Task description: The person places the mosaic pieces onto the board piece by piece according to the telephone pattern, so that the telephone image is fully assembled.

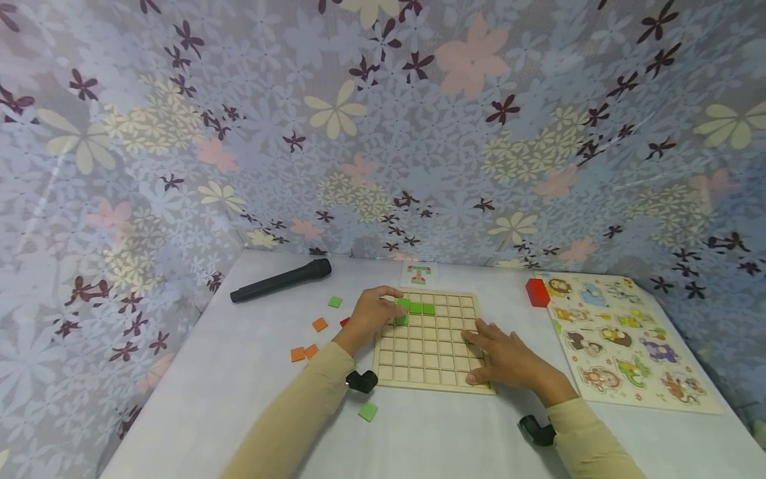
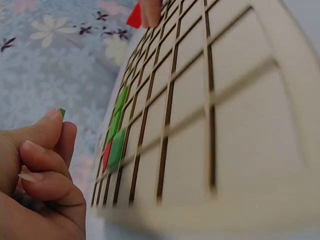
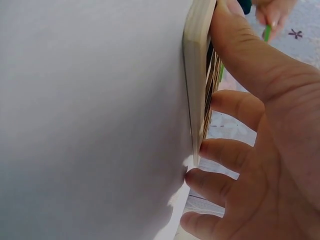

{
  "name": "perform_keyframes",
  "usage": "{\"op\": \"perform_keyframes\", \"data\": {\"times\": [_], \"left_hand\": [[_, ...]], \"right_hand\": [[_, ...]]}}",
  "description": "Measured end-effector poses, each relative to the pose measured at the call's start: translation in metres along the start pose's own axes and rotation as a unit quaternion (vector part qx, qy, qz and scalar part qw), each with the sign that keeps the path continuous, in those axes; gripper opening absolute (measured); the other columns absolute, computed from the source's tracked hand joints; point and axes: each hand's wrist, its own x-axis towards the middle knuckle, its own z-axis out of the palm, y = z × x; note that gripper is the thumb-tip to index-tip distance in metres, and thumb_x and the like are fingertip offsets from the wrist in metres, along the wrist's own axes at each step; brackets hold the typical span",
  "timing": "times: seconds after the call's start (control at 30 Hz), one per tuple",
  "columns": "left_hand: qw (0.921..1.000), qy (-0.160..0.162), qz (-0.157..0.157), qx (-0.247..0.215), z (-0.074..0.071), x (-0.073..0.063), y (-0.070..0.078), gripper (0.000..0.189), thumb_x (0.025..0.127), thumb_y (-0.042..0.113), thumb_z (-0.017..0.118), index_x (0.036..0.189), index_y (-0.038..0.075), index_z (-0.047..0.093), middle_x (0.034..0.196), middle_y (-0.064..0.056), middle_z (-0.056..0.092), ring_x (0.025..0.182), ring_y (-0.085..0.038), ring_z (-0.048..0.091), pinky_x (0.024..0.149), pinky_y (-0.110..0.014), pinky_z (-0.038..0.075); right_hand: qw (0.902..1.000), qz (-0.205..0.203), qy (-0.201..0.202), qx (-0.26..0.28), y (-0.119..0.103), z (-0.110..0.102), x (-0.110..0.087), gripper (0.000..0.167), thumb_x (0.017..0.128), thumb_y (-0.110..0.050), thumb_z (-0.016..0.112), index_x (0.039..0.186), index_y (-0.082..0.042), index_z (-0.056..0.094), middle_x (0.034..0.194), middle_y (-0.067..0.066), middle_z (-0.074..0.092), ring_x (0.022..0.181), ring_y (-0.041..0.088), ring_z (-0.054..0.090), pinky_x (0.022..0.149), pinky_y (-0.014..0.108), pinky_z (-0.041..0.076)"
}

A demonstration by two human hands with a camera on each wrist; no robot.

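Note:
My left hand (image 1: 371,314) pinches a small green square tile (image 2: 62,113) between thumb and finger, above the upper left of a wooden grid board (image 1: 439,342). Several green tiles (image 1: 428,309) lie in the board's upper cells, with one green tile (image 1: 402,320) in the row below. In the left wrist view a red tile (image 2: 106,156) shows beside the nearest green one. Spread along the board's right edge, my right hand (image 1: 510,359) rests with its thumb and fingertips touching the rim.
Loose orange tiles (image 1: 320,324), green tiles (image 1: 368,412) and a red tile (image 1: 344,322) lie left of the board. A pattern card (image 1: 419,274) lies behind it. A black microphone (image 1: 281,279) is at back left; a red block (image 1: 537,293) and animal puzzle (image 1: 622,339) stand right.

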Motion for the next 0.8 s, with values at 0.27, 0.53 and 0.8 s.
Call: {"op": "perform_keyframes", "data": {"times": [0.27,0.53,0.8], "left_hand": [[0.9998,0.0,-0.008,0.016,0.037,0.021,0.011,0.037,0.091,0.005,0.075,0.127,0.006,0.068,0.107,-0.012,0.073,0.088,-0.026,0.067,0.074,-0.038,0.053],[0.9957,0.021,0.0,0.09,0.068,0.03,0.01,0.032,0.086,0.003,0.08,0.117,0.007,0.073,0.101,-0.006,0.071,0.083,-0.017,0.066,0.07,-0.03,0.055],[0.9817,0.038,0.007,0.186,0.082,0.036,0.014,0.029,0.084,0.008,0.083,0.112,0.01,0.075,0.094,-0.002,0.072,0.078,-0.014,0.065,0.07,-0.033,0.055]], "right_hand": [[0.9999,0.011,-0.007,0.008,0.001,0.002,0.003,0.096,0.08,-0.062,0.075,0.155,-0.011,0.044,0.163,0.029,0.023,0.147,0.056,0.022,0.108,0.08,0.014],[0.9999,0.014,-0.002,0.003,0.004,0.003,0.003,0.096,0.079,-0.062,0.076,0.154,-0.011,0.045,0.163,0.029,0.024,0.146,0.056,0.024,0.107,0.08,0.016],[0.9999,0.016,0.0,-0.003,0.004,0.003,0.004,0.096,0.078,-0.062,0.077,0.154,-0.011,0.046,0.163,0.029,0.025,0.146,0.055,0.025,0.107,0.08,0.017]]}}
